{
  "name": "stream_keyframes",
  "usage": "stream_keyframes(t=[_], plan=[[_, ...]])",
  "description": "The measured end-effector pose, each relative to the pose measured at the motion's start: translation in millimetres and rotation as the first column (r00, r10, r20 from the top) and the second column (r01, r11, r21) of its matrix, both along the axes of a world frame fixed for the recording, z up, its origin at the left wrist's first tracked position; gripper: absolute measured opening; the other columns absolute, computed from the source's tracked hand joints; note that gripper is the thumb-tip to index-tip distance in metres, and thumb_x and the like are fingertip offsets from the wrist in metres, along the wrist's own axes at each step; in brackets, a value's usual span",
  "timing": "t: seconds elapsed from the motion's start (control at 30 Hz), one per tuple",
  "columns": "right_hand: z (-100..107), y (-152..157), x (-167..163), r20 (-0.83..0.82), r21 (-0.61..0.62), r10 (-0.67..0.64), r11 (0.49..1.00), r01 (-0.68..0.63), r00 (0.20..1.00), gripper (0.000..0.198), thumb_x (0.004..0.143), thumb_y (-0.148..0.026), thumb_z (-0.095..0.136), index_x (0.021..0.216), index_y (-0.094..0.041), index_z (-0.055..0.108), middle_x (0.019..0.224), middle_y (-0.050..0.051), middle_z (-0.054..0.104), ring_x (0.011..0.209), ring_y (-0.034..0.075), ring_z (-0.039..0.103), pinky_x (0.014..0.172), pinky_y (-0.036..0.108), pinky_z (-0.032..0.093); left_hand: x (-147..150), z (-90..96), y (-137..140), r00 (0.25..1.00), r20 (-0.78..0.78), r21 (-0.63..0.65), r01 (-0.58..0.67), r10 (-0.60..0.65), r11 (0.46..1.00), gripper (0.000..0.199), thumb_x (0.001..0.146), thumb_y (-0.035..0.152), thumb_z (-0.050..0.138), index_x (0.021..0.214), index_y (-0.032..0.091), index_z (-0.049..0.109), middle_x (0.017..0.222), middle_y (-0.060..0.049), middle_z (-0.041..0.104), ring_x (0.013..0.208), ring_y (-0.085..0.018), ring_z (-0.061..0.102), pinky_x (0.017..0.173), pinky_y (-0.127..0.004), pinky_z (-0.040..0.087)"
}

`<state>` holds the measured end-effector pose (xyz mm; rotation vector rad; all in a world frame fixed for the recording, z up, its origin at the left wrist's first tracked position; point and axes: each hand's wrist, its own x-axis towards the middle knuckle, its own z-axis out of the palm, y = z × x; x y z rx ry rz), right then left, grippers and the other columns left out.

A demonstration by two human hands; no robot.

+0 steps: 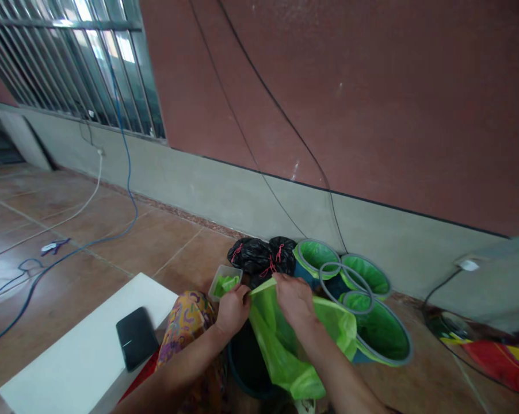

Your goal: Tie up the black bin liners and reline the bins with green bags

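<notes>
A thin green plastic bag (281, 342) hangs between my two hands, partly spread. My left hand (233, 310) pinches its upper left corner. Farther right, my right hand (294, 296) grips the top edge, and the bag droops below that forearm. Under the bag stands a dark bin (247, 359) with no liner showing at its visible side; the bag hides the rest of it. Just beyond my left hand is a clear plastic container (216, 280) with folded green bags (225, 284) inside.
Several bins lined with green bags (386, 333) stand by the wall, a loose grey ring (328, 282) lying across them. Black tied bags (255, 256) sit beside them. At left, a white board (76, 339) carries a phone (137, 339). A blue cable (130, 172) crosses the floor.
</notes>
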<state>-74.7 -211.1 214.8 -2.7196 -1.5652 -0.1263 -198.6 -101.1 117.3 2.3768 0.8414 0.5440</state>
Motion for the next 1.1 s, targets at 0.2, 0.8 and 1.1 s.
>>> stream_keyframes(t=[0.2, 0.8, 1.1], plan=[[24, -6, 1, 0.033, 0.020, -0.097, 0.995, 0.097, 0.995, 0.033, 0.096, -0.014, 0.034, 0.104, -0.022, 0.065, 0.093, 0.006, 0.074, 0.082, 0.020, 0.071, 0.061, 0.027, 0.042, 4, -22.0, 10, 0.988, 0.142, -0.186, -0.036, 0.063, 0.982, 0.019, 0.084, 0.015, 0.048, 0.084, 0.017, 0.067, 0.081, -0.005, 0.068, 0.077, -0.018, 0.063, 0.074, -0.029, 0.049], [-62, -120, 53, 0.020, 0.010, -0.489, 0.872, 0.489, 0.872, 0.034, 0.089, -0.017, 0.042, 0.109, -0.019, 0.070, 0.101, 0.014, 0.073, 0.097, 0.030, 0.067, 0.078, 0.040, 0.047, -26, -51.8, 44, 0.897, 0.267, -0.445, -0.209, 0.351, 0.871, 0.018, 0.084, 0.026, 0.049, 0.085, 0.016, 0.064, 0.085, -0.006, 0.069, 0.082, -0.019, 0.065, 0.073, -0.028, 0.053], [-82, -44, -41, -0.756, 0.408, 0.029, 0.802, 0.436, 0.654, 0.031, 0.091, -0.037, 0.042, 0.095, -0.016, 0.065, 0.083, 0.008, 0.072, 0.078, 0.020, 0.066, 0.075, 0.029, 0.049, -42, -25.0, -13, 0.943, 0.284, -0.546, 0.307, -0.173, 0.779, 0.066, 0.080, 0.019, 0.059, 0.142, 0.019, 0.039, 0.097, -0.004, 0.070, 0.089, -0.017, 0.066, 0.080, -0.028, 0.054]])
